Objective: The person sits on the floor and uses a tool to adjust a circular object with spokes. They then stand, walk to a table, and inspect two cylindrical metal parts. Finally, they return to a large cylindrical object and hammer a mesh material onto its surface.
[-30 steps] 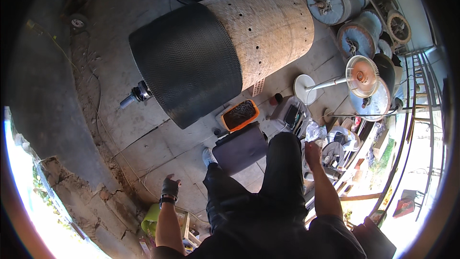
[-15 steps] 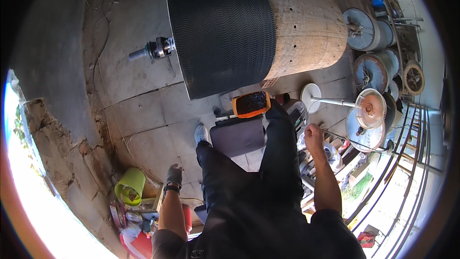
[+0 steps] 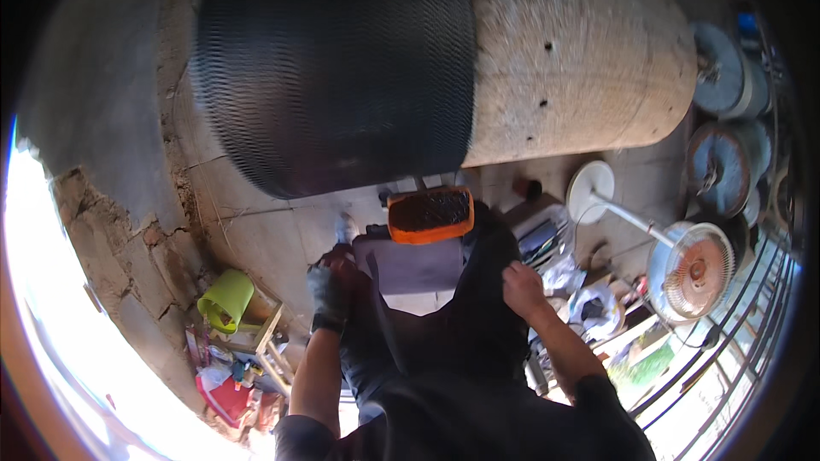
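My left hand (image 3: 329,294), in a grey glove, is over my left knee, against or just above the dark trousers (image 3: 495,290). Its fingertips point away from me and run into a dark reddish blur, so I cannot tell how far open the fingers are or whether they have hold of anything. My right hand (image 3: 523,288) is bare and stands just beside my right thigh, back of the hand up. Its fingers bend inward — how tightly they close, and on what, if anything, I cannot tell.

Between my knees lies a flat grey-purple pad (image 3: 410,269). At its far edge is the orange tray (image 3: 431,235) with something dark in it; it overlaps the pad in my view, and whether it rests on it is hard to say. Beyond the tray, the big drum (image 3: 581,60) stretches across the far side, its left part wrapped in a ridged black cover (image 3: 333,68), its right part brown and dotted with dark holes.

To the left, a lime green bucket (image 3: 226,300) lies tipped beside a wooden frame (image 3: 272,324). To the right, a standing fan (image 3: 696,269) leans away from its round white base (image 3: 589,192) — smaller drums (image 3: 722,169) lie farther right.
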{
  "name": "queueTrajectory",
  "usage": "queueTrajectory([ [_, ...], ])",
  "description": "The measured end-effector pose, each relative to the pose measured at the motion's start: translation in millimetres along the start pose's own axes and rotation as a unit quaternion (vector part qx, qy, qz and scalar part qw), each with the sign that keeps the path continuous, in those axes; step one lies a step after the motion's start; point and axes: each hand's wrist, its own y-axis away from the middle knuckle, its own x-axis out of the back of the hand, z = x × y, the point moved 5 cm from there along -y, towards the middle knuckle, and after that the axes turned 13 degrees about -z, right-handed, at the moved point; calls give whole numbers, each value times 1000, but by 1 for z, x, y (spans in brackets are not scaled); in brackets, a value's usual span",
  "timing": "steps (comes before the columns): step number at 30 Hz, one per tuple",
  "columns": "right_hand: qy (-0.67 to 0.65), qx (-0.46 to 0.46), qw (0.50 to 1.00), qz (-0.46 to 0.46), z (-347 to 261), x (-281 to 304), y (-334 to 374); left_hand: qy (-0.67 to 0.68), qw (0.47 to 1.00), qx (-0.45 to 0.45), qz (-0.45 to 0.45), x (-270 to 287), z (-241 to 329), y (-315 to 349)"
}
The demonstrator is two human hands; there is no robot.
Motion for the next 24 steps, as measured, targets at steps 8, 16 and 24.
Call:
queueTrajectory([
  [8,78,51,991,-99,-42,-156,-124,-80,977,-138,-140,-146,40,-98],
  [16,-275,-70,951,-125,34,-277,-190,395,890,-103,-204,-217,46,-146],
  [24,-153,-62,977,-139,64,-275,-239,299,920,-143,-210,-244,40,-176],
])
